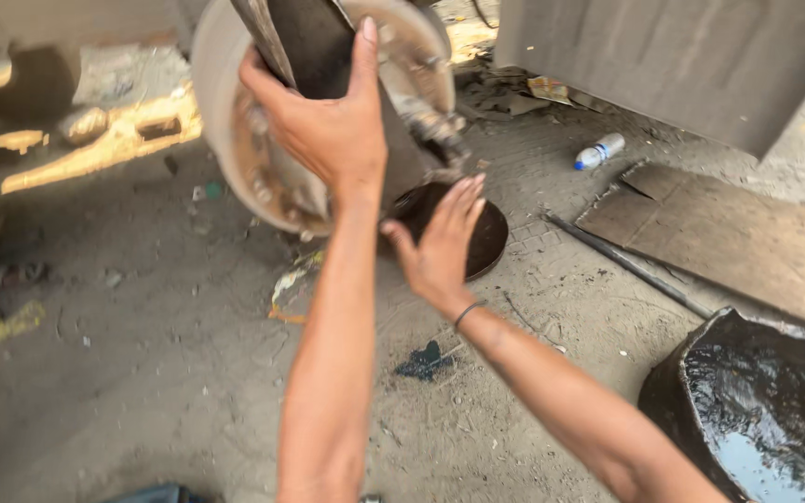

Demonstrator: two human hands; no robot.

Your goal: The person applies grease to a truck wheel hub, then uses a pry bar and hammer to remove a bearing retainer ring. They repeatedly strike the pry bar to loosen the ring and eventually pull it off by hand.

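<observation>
Nearest, along the bottom edge: two bare forearms rising from the lower middle of the frame, and at lower right a battered black tub [691, 363] holding dark, glossy liquid. Just above the forearms, a small dark spill [424, 361] on the dusty floor [142, 391]. Centre of the frame: right hand [440, 247], open, fingers held together and straight, palm turned toward the lower edge of the wheel drum; touching or just short of it, cannot tell. A thin band on that wrist. Behind the right hand, a round dark pan [491, 244] lying flat on the floor, partly hidden by the fingers. Higher, upper centre: left hand [328, 121], fingers spread wide, thumb up, pressed flat against a dark metal piece [314, 42] at the front of the wheel drum [225, 112], not wrapped around anything. Wheel drum large, round, grimy and pale, standing on edge in the upper middle of the frame, open face turned toward the lower right, axis slanting from upper left to lower right; dark metal piece running steeply up out of the top edge. Right of centre: a long dark rod [626, 265] lying diagonally on the floor beside a flat brown board [738, 233]. Farther back, upper right: a plastic bottle [600, 150] on its side, then a grey wall panel [682, 56]. Far left edge: part of another person's foot, blurred.
</observation>
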